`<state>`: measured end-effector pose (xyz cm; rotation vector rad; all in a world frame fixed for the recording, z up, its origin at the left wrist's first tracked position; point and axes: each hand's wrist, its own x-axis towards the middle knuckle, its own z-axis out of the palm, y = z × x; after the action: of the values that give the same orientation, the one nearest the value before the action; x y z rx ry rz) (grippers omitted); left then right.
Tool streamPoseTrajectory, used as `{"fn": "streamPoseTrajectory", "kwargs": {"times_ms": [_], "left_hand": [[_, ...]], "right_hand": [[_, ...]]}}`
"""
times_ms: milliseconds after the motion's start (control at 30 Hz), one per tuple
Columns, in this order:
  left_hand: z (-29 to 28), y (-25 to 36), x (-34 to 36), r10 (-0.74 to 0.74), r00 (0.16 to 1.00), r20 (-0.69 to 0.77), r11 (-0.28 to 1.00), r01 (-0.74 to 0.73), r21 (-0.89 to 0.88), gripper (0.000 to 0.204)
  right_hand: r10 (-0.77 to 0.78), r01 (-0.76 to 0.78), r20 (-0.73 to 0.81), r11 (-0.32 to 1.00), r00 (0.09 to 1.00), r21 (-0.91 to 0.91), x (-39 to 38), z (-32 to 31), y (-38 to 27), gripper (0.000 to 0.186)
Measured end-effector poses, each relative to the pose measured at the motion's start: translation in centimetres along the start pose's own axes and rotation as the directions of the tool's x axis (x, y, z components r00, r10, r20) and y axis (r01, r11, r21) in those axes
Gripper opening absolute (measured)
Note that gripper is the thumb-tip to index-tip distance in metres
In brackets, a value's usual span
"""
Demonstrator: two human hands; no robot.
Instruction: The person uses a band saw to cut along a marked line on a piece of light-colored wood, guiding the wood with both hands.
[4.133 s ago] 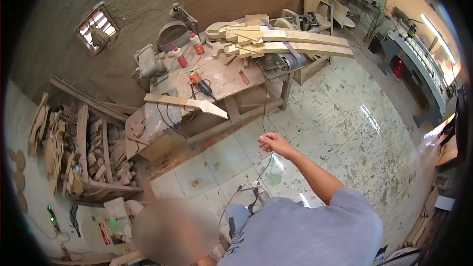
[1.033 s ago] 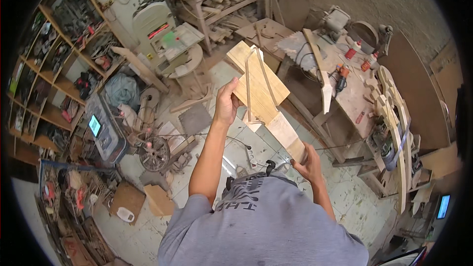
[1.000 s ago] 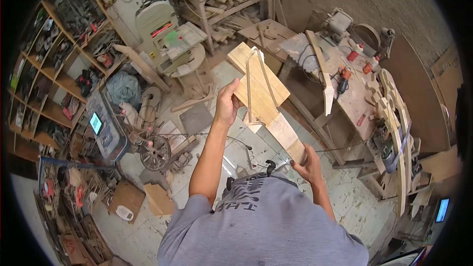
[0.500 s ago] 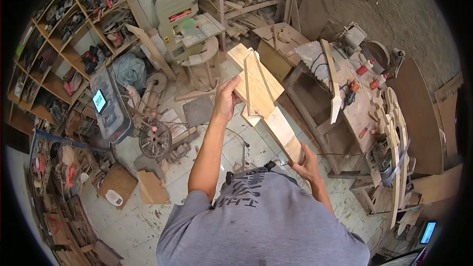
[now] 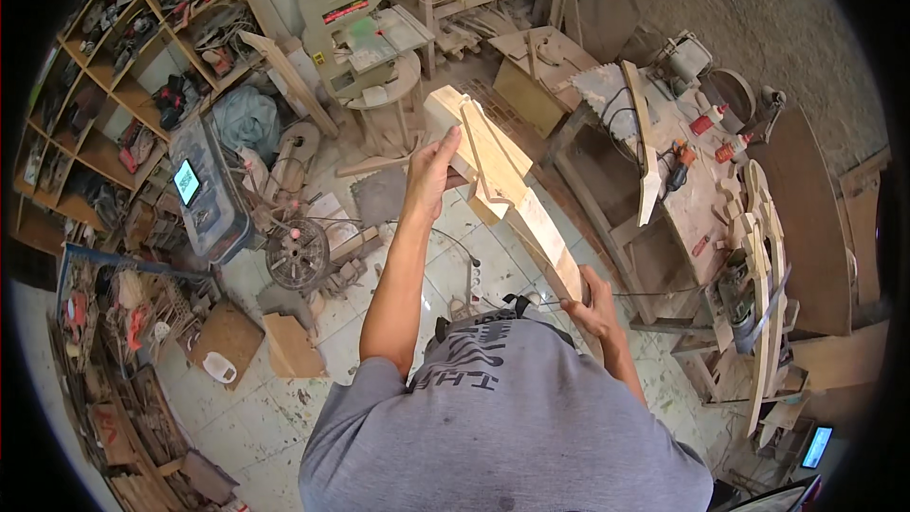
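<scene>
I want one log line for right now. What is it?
left hand: grips wide part | right hand: grips narrow part | wooden workpiece: held above tiled floor | orange-black power tool: on workbench

The workbench [image 5: 690, 216] bears red bottles [image 5: 705, 121]; the floor [image 5: 248, 434], brown board [image 5: 294, 349].

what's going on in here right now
A person in a grey shirt is holding up a pale wooden workpiece: left hand on its wide part, right hand on its narrow part. On the workbench to their right lie an orange-and-black power tool and some long wooden pieces.
</scene>
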<state>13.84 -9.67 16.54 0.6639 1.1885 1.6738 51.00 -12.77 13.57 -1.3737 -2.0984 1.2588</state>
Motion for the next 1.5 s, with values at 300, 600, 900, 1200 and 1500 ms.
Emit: {"fn": "streamPoseTrajectory", "kwargs": {"times_ms": [300, 600, 900, 1200, 1500], "left_hand": [[1.1, 0.3, -0.2, 0.004, 1.0, -0.006, 0.997, -0.003, 0.079, 0.071], [1.9, -0.7, -0.5, 0.001, 1.0, 0.024, 0.999, 0.0, -0.051, 0.049], [3.2, -0.6, -1.1, 0.04, 0.999, 0.036, 0.999, -0.039, -0.024, 0.051], [3.4, -0.5, -1.4, 0.118, 0.986, 0.118, 0.992, -0.113, -0.054, 0.061], [3.6, -0.1, -1.4, 0.212, 0.963, 0.166, 0.975, -0.196, -0.104, 0.059]], "right_hand": [[0.014, -0.017, 0.02, 0.987, 1.0, 0.157, -0.3, 0.6, 2.4, 0.071], [-0.114, 0.093, -0.22, 0.99, 0.969, -0.105, -1.0, 1.7, 2.3, 0.07], [-0.322, 0.208, -0.402, 0.931, 0.857, -0.301, -1.8, 1.6, 3.5, 0.067], [-0.304, 0.158, -0.438, 0.928, 0.846, -0.338, -2.4, 1.2, 3.2, 0.065], [-0.321, 0.17, -0.45, 0.924, 0.833, -0.344, -2.3, 1.3, 3.1, 0.064]]}}
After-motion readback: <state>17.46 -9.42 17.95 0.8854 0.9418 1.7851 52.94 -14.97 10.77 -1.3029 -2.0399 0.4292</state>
